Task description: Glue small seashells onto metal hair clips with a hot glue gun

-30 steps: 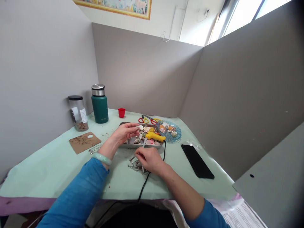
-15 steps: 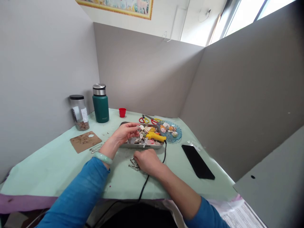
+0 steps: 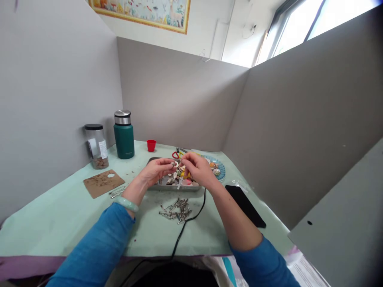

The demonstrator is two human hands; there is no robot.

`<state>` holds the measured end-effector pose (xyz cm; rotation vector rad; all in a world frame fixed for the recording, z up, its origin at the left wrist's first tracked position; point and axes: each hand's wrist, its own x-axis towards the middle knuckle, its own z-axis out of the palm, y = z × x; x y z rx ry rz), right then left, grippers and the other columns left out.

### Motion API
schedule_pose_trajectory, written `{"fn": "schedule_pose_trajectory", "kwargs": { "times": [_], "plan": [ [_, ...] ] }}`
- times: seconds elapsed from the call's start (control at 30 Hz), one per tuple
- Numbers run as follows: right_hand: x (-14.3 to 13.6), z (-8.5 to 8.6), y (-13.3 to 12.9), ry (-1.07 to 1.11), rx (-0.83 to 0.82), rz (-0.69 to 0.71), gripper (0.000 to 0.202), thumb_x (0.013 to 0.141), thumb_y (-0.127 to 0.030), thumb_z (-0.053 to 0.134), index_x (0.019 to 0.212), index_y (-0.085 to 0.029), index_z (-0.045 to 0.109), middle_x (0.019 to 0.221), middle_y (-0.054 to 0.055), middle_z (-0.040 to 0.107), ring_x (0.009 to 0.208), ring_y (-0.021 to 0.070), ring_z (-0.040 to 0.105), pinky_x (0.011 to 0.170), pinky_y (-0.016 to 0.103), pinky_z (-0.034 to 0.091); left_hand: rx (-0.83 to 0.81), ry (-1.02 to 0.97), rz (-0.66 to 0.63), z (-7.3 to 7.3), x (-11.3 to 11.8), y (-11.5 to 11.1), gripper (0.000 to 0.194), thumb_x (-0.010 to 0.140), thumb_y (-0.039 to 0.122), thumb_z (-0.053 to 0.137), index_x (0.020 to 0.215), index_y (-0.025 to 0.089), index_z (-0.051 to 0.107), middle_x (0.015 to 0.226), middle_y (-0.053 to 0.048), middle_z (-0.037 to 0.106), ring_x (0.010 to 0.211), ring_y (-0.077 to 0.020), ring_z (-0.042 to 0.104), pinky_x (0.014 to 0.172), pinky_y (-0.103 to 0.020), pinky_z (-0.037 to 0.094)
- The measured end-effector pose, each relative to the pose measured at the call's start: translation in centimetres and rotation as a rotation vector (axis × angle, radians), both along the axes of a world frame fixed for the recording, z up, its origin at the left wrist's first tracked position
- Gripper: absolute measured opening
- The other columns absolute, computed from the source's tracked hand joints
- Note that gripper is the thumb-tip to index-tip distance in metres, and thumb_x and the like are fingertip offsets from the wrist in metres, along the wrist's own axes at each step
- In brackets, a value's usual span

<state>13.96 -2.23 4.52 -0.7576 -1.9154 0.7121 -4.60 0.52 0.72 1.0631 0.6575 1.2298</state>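
My left hand (image 3: pixel 155 170), with a pale green bangle (image 3: pixel 128 203) at the wrist, pinches a small greyish piece at its fingertips; its kind is too small to tell. Close beside it, my right hand (image 3: pixel 200 169) has thumb and fingers pinched together, and what they hold is hidden. Both hands are over a metal tray (image 3: pixel 176 188) of shells and small ornaments. A yellow glue gun (image 3: pixel 186 175) in the tray is mostly covered by my right hand. On the table below lies a pile of small metal clips or pin backs (image 3: pixel 179 209).
A black cord (image 3: pixel 194 217) runs past the pile to the front edge. A blue glass plate (image 3: pixel 220 171), scissors (image 3: pixel 176 154) and a red cup (image 3: pixel 151 146) stand behind. Left are a green flask (image 3: pixel 124 139), a jar (image 3: pixel 97 147) and a brown board (image 3: pixel 103 183); right, a black slab (image 3: pixel 245 205).
My right hand has risen from the metal pile to beside my left hand, uncovering the pile and hiding most of the glue gun. My left hand keeps its pinch over the tray.
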Motion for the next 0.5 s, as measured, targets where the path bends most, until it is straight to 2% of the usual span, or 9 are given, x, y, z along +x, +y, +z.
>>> {"fn": "schedule_pose_trajectory", "kwargs": {
  "times": [0.13,0.27,0.33,0.5],
  "plan": [
    [-1.2,-2.7,3.4,0.284,-0.242,-0.011,0.017,0.078,-0.036,0.054,0.078,-0.019,0.052,0.064,-0.004,0.055,0.041,0.0068,0.046,0.039,0.019,0.034,0.048,0.014,-0.022,-0.2,0.1,0.0,0.024,0.062,0.013,0.078,0.085,0.01,0.069,0.079,-0.006,0.07,0.074,-0.0164,0.068,0.081,-0.03,0.053],
    [-1.4,-5.4,4.4,0.387,-0.295,-0.005,0.02,0.075,-0.037,0.059,0.08,-0.019,0.055,0.06,-0.005,0.053,0.04,0.0067,0.044,0.037,0.019,0.032,0.081,0.032,0.024,-0.2,0.4,0.0,0.027,0.058,0.015,0.081,0.08,0.011,0.067,0.078,-0.003,0.069,0.07,-0.0147,0.067,0.08,-0.03,0.052],
    [-1.2,-5.8,4.3,0.408,-0.289,-0.011,0.02,0.075,-0.037,0.059,0.082,-0.019,0.057,0.061,-0.004,0.054,0.04,0.0068,0.044,0.037,0.019,0.032,0.098,0.047,0.033,-0.3,0.5,0.0,0.028,0.057,0.016,0.081,0.079,0.012,0.065,0.078,-0.002,0.068,0.07,-0.0142,0.067,0.078,-0.029,0.052],
    [-1.3,-5.6,3.8,0.399,-0.25,0.007,0.017,0.074,-0.034,0.06,0.082,-0.018,0.057,0.059,-0.006,0.054,0.04,0.0066,0.045,0.037,0.019,0.033,0.126,0.105,0.014,-0.5,0.6,0.0,0.031,0.058,0.019,0.081,0.084,0.013,0.064,0.08,-0.002,0.068,0.07,-0.0144,0.067,0.075,-0.028,0.052]
  ]
}}
